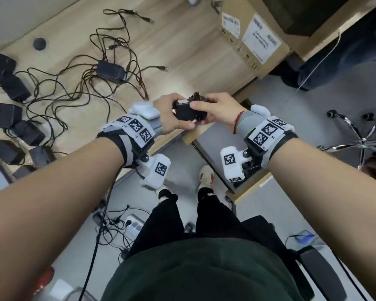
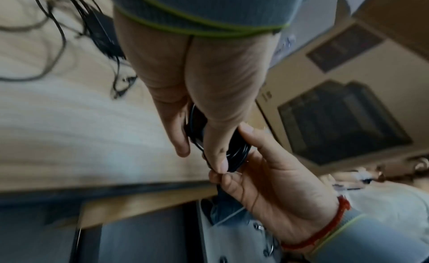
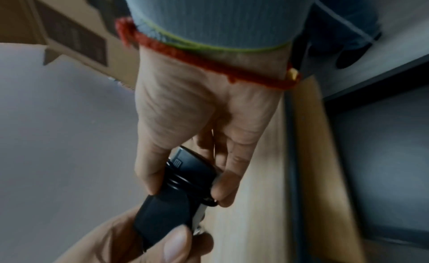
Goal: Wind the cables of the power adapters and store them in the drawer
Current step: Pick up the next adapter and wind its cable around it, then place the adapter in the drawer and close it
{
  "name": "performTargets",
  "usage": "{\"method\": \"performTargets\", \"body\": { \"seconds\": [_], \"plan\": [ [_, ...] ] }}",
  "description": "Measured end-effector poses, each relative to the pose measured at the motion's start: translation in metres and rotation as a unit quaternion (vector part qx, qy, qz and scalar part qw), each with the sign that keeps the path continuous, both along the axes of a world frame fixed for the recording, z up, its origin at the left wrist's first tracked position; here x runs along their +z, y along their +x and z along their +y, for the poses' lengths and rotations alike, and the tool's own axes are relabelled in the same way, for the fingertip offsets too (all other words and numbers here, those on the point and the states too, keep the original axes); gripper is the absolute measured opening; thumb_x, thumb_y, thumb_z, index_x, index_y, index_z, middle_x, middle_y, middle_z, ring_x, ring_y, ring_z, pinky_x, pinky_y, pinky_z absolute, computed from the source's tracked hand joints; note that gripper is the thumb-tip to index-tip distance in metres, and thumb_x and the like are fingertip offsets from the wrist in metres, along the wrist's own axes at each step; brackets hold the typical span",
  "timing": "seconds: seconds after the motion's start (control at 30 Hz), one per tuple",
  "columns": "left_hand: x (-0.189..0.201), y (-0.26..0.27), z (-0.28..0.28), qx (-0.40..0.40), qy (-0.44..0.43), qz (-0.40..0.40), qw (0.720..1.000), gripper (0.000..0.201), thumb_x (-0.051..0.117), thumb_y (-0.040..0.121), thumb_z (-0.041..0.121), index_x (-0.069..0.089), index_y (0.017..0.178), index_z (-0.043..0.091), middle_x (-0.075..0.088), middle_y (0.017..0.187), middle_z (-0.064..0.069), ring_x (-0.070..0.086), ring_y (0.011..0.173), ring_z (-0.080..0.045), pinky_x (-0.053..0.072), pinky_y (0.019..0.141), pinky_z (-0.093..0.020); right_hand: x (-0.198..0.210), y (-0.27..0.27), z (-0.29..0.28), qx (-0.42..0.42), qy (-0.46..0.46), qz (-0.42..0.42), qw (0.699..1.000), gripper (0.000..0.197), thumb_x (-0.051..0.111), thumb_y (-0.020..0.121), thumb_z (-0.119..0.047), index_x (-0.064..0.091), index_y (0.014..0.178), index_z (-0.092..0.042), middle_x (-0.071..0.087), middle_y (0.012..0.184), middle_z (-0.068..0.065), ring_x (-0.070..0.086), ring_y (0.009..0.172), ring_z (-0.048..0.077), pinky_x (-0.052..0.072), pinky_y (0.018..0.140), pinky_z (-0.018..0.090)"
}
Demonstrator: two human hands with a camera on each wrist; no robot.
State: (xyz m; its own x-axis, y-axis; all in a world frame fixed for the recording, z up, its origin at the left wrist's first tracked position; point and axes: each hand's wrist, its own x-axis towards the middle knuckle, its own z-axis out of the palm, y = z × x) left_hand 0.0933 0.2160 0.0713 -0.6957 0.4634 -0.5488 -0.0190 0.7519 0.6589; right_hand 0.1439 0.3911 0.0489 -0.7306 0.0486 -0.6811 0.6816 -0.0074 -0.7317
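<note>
Black boxy power adapter (image 1: 185, 111) with its cable coiled round it sits gripped between both hands, left hand (image 1: 168, 115) and right hand (image 1: 220, 109) curled on it, above the near edge of the pale wooden desk (image 1: 182, 51). More black adapters (image 1: 11, 115) and tangled cables (image 1: 78, 83) litter the desk's left; a cardboard box (image 1: 251, 38) stands far right. Grey floor below.

Black power adapter (image 1: 183, 111), cable (image 1: 197, 98) coiled around it

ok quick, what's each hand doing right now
Left hand: fingers curled round the black power adapter.
Right hand: pinching the same adapter at its wound cable.
</note>
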Motion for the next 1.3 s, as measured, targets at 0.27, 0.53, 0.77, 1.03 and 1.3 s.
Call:
{"method": "performTargets", "body": {
  "seconds": [0.27, 0.53, 0.77, 1.03, 1.3],
  "plan": [
    [-0.086, 0.068, 0.083, -0.143, -0.025, -0.095, 0.985, 0.082, 0.082, 0.077, 0.024, 0.039, 0.147, 0.026, 0.059, 0.133, -0.001, 0.064, 0.099, -0.017, 0.047, 0.084, -0.026, -0.080, 0.083, 0.106, 0.051, 0.116, -0.090, 0.988, 0.037, 0.078, 0.081, -0.034, 0.067, 0.104, -0.007, 0.072, 0.103, 0.014, 0.073, 0.084, 0.021, 0.061, 0.080, 0.033],
    [-0.179, 0.127, 0.127, -0.252, -0.125, -0.127, 0.951, 0.061, 0.077, 0.079, 0.039, 0.053, 0.135, 0.031, 0.061, 0.131, 0.004, 0.063, 0.110, -0.021, 0.048, 0.099, -0.039, -0.171, 0.147, 0.173, 0.123, 0.305, -0.148, 0.933, 0.040, 0.069, 0.087, -0.036, 0.053, 0.123, -0.030, 0.066, 0.113, 0.005, 0.066, 0.084, 0.026, 0.051, 0.072, 0.019],
    [-0.237, 0.154, 0.142, -0.197, -0.122, -0.153, 0.961, 0.030, 0.072, 0.087, 0.023, 0.066, 0.116, 0.022, 0.069, 0.105, 0.008, 0.062, 0.085, -0.010, 0.042, 0.068, -0.015, -0.255, 0.175, 0.208, 0.194, 0.439, -0.196, 0.855, 0.041, 0.058, 0.091, -0.036, 0.041, 0.127, -0.029, 0.061, 0.121, 0.014, 0.059, 0.108, 0.037, 0.045, 0.096, 0.044],
    [-0.264, 0.168, 0.169, -0.152, -0.093, -0.173, 0.969, 0.021, 0.071, 0.086, 0.012, 0.069, 0.106, 0.016, 0.070, 0.095, 0.003, 0.060, 0.070, -0.003, 0.040, 0.057, -0.004, -0.304, 0.173, 0.219, 0.234, 0.463, -0.227, 0.824, 0.035, 0.051, 0.089, -0.042, 0.035, 0.120, -0.037, 0.056, 0.114, 0.014, 0.061, 0.096, 0.040, 0.049, 0.090, 0.055],
    [-0.272, 0.169, 0.187, -0.132, -0.085, -0.175, 0.972, 0.019, 0.070, 0.086, 0.007, 0.069, 0.103, 0.014, 0.068, 0.088, 0.003, 0.059, 0.071, -0.005, 0.039, 0.054, 0.000, -0.316, 0.167, 0.219, 0.326, 0.456, -0.290, 0.775, 0.044, 0.052, 0.097, -0.028, 0.037, 0.139, -0.027, 0.057, 0.128, 0.016, 0.050, 0.121, 0.038, 0.045, 0.097, 0.055]
  ]
}}
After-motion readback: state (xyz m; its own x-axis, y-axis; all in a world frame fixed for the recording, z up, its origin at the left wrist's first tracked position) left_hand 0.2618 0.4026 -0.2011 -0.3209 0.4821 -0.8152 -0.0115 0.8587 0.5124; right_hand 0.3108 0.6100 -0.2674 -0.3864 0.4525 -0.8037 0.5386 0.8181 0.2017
